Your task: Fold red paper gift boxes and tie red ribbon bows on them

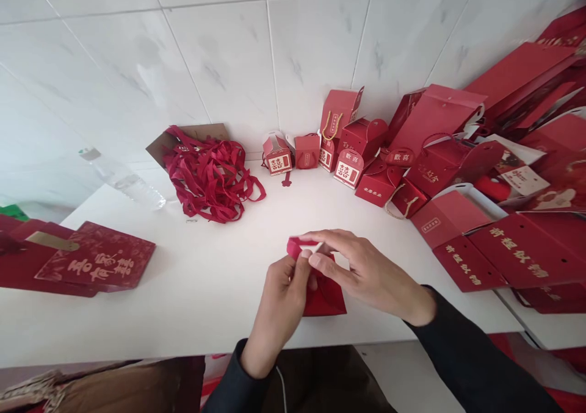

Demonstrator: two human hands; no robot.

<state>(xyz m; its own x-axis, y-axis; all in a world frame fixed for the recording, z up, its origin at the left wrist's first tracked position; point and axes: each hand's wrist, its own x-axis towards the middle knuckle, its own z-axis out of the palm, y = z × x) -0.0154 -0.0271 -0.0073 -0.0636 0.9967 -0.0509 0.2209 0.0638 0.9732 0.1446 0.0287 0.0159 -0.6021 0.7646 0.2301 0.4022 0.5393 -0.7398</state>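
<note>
My left hand (281,303) and my right hand (361,269) meet over the front middle of the white table (206,279). Both pinch a small red paper box piece (325,297), partly folded, with its red flap sticking up between my fingertips. The left thumb presses the flap from the left. The right fingers curl over it from the right. Most of the piece is hidden behind my hands.
A heap of red ribbons (208,178) lies at the back left beside a clear plastic bottle (123,181). Flat red printed cards (98,263) sit at the left edge. Several assembled red gift boxes (348,150) line the tiled wall. Flat red sheets (503,251) pile up on the right.
</note>
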